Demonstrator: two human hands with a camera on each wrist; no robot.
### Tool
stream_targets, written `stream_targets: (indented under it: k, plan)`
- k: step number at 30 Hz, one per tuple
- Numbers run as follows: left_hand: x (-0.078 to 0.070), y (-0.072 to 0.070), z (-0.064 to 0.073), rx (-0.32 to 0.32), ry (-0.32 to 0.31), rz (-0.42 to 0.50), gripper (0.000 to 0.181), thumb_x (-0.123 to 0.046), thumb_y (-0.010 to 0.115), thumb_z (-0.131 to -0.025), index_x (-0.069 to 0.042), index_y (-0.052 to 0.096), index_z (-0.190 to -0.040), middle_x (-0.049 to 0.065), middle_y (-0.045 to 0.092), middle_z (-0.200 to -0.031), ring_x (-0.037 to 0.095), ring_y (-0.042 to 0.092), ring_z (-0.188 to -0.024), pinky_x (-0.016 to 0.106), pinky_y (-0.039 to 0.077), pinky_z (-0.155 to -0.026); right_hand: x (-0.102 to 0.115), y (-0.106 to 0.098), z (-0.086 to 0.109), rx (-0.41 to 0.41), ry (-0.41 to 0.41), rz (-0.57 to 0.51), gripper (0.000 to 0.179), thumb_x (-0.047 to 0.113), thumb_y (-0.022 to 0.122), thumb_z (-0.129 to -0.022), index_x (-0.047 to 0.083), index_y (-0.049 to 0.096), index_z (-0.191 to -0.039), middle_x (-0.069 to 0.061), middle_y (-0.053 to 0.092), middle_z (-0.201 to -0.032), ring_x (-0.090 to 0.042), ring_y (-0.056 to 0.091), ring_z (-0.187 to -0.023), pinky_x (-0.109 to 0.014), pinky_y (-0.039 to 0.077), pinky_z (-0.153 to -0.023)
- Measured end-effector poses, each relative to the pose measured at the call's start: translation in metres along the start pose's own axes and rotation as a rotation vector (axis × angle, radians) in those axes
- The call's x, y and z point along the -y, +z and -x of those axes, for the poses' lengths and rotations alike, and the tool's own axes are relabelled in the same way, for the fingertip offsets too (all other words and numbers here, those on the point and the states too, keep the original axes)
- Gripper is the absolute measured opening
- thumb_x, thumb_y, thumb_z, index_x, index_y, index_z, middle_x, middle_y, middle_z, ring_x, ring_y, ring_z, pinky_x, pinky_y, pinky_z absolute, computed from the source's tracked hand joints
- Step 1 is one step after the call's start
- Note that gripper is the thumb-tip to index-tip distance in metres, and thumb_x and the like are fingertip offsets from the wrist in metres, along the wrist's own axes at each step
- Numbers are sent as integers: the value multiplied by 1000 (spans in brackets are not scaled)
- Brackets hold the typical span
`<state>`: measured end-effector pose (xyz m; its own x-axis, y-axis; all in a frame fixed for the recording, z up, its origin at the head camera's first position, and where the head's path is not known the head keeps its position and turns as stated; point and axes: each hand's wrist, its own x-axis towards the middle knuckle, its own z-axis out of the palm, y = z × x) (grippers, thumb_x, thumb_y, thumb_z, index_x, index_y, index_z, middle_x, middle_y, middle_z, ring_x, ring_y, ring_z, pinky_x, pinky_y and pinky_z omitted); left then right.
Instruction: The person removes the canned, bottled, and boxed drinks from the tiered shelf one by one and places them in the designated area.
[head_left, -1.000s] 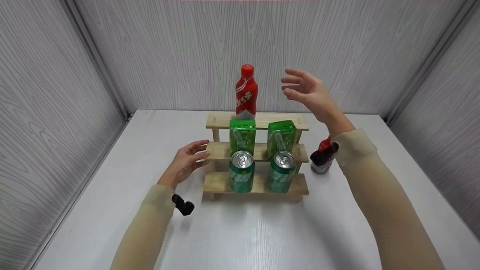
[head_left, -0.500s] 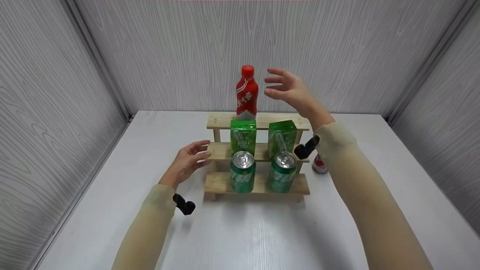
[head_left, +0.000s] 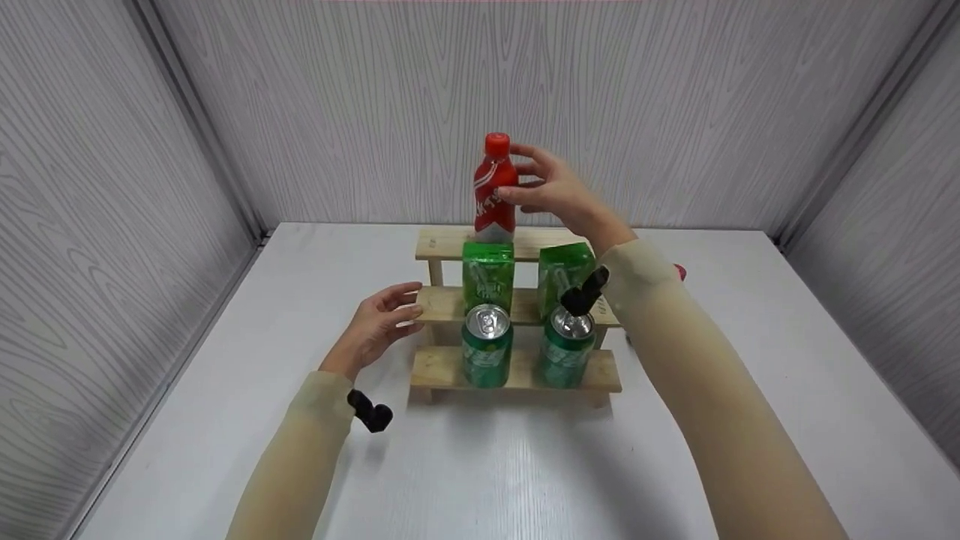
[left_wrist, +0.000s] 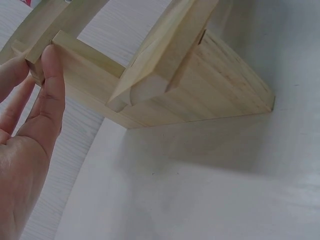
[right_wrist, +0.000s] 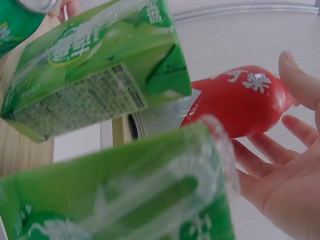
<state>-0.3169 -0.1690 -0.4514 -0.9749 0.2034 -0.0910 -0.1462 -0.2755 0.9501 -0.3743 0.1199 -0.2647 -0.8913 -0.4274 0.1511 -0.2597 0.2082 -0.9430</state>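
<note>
One red bottle [head_left: 487, 184] stood upright on the top shelf [head_left: 442, 241] of a stepped wooden rack [head_left: 435, 366]. Right hand [head_left: 551, 184] spread about its side, thumb to the front, fingers behind; firm contact could not be told. Left hand [head_left: 377, 321] pinched the end of the middle shelf [head_left: 439, 301], a useful brace, by my judgement. Best practice, probably: a light, level grip on the smooth, curved body, sleeve [head_left: 682, 345] clear of the glossy, square-cornered juice boxes [head_left: 488, 279]. Round metal cans [head_left: 487, 360] sat lower; pale, grained boards; smooth white tabletop [head_left: 465, 480].
</note>
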Motion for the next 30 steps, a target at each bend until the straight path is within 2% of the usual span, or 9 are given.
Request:
stream_targets:
  k: [5,14,25,30]
  plan:
    - [-2,0,2,-10,4,4,55,-6,74,-78,-6,51,-129,14,48,-124,23,57,-98,33,52,-80,4,9,-5,-22,24,-15,77,20,76,-78,26,34,-143,-5,46,-133,-23,48,-116,-43,43,-93]
    - [-1,1,4,-5,5,22,58,-5,74,-78,-5,50,-131,13,48,-123,22,57,-97,33,52,-79,-4,17,-12,-51,39,-121,76,8,76,-77,28,38,-139,-6,50,-127,-25,51,-112,-42,46,-90]
    - [-1,1,2,-10,4,21,58,-6,74,-78,-6,50,-131,13,48,-125,23,56,-99,33,51,-80,-5,16,-13,-77,34,-52,80,9,78,-75,29,36,-140,-2,48,-129,-23,51,-112,-42,47,-89]
    - [-1,2,2,-17,6,25,54,-5,73,-78,-6,52,-128,13,49,-124,23,56,-99,33,52,-79,3,15,-4,-49,15,-34,79,6,75,-77,24,34,-142,-5,45,-132,-24,49,-114,-42,47,-89]
